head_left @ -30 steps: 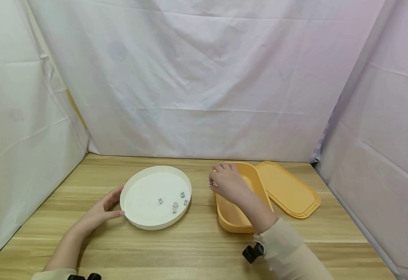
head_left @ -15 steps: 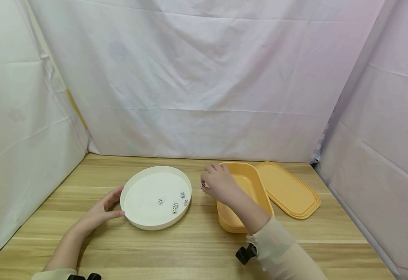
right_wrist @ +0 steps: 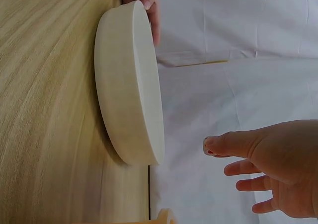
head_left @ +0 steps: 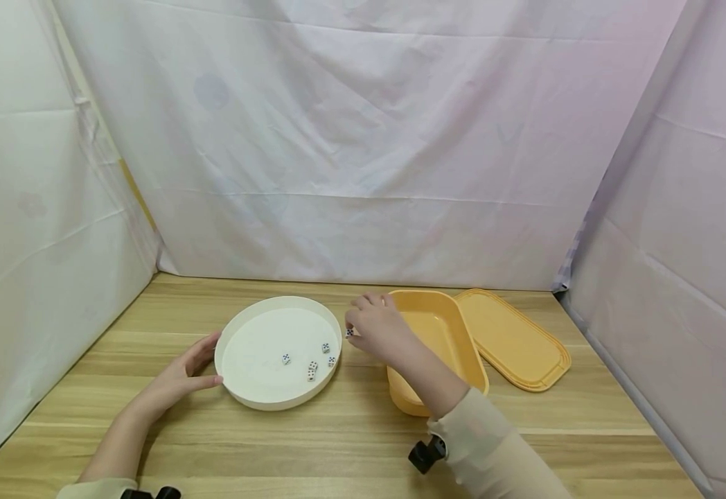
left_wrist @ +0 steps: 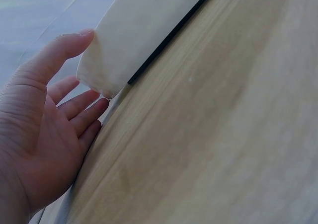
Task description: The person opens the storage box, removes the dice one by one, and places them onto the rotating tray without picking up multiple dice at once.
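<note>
A die (head_left: 349, 333) with blue pips is pinched between the thumb and fingers of my right hand (head_left: 378, 327), held above the table just past the right rim of the round white tray (head_left: 257, 343). In the right wrist view the same die (right_wrist: 206, 145) shows at the thumb tip. Several dice, among them one die (head_left: 286, 359) apart from the others, lie in the tray's right half. At the tray's left side, my left hand (head_left: 179, 374) touches the rim with its thumb, its fingers (left_wrist: 79, 105) loosely extended along the wall.
To the right of the tray stands a yellow rectangular box (head_left: 444, 339) without its cover, partly behind my right forearm. Its flat yellow lid (head_left: 515, 339) lies beside it on the wooden table (head_left: 288, 450). White cloth (head_left: 350, 138) hangs around the back and sides.
My right hand has moved left from over the box towards the tray, carrying the die. My left hand and the dice in the tray have stayed in place.
</note>
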Demonstrator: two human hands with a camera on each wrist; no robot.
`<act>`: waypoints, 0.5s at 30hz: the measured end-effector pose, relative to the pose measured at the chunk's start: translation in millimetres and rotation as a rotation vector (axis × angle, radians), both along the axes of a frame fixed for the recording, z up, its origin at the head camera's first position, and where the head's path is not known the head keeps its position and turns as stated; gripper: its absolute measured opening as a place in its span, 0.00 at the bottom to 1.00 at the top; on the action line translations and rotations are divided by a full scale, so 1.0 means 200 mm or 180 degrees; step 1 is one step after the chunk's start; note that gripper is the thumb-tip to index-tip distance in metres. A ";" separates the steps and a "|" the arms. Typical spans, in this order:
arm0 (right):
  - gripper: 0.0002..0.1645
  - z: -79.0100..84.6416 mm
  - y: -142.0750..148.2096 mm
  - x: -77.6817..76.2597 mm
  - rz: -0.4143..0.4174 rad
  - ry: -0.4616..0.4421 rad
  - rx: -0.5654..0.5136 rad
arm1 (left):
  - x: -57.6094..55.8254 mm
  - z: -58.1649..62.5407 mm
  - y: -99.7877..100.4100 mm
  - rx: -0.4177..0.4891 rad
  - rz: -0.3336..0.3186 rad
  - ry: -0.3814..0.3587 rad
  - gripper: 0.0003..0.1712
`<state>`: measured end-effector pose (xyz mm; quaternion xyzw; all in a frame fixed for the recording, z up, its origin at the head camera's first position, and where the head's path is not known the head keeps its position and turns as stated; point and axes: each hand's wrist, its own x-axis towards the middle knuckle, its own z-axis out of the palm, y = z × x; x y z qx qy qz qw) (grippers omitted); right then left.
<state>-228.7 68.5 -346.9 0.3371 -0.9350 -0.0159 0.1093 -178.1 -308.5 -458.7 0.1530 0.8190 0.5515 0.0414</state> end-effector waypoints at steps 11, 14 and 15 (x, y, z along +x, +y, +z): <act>0.07 0.00 -0.06 0.02 0.0074 -0.0011 0.0023 | 0.00 0.00 0.00 -0.0014 0.0007 0.0012 0.48; 0.07 -0.01 -0.08 0.02 0.0103 -0.0017 0.0019 | 0.00 0.00 0.00 -0.0030 0.0014 0.0019 0.48; 0.07 -0.01 -0.09 0.02 0.0108 -0.0033 0.0013 | 0.00 0.00 0.00 -0.0034 0.0016 0.0022 0.48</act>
